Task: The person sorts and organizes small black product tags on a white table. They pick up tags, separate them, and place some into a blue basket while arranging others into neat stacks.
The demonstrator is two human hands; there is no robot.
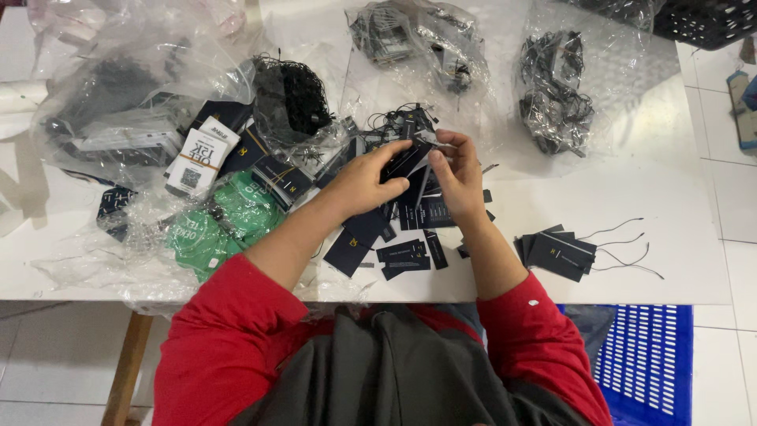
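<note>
Head view, white table point(686, 260), person in red sleeves seated at 6 o'clock.

Left to right:
- 9–10 o'clock: large clear plastic bag point(118, 102) of dark goods; at its right edge loose white cards point(197, 162) and dark cards.
- 8 o'clock: bag of green round tags point(217, 225), crumpled, mouth open.
- 11 o'clock: black mesh bundle point(288, 99) inside clear film.
- Centre: left hand point(359, 185), fingers curled, thumb and forefinger pinched on a dark blue hang tag point(410, 162). Right hand point(457, 177) meets it from the 3 o'clock side, fingertips closed on the same tag's upper edge, near its black string. Tag is held just above the table.
- Below the hands, 6 o'clock: scattered dark tags point(402, 256), flat, some overlapping.
- 4 o'clock: neat stack of strung tags point(556, 252), strings trailing toward 3 o'clock.
- 12–1 o'clock: two bags of black string loops point(552, 95).
- Floor, 5 o'clock: blue crate point(646, 363).

Risks (judgement): thin string could slip from the fingertips or snag in the tangled loops just above the hands. Forearms resting over the loose tags could sweep them off the near edge. The stack's trailing strings could catch and drag it apart.
</note>
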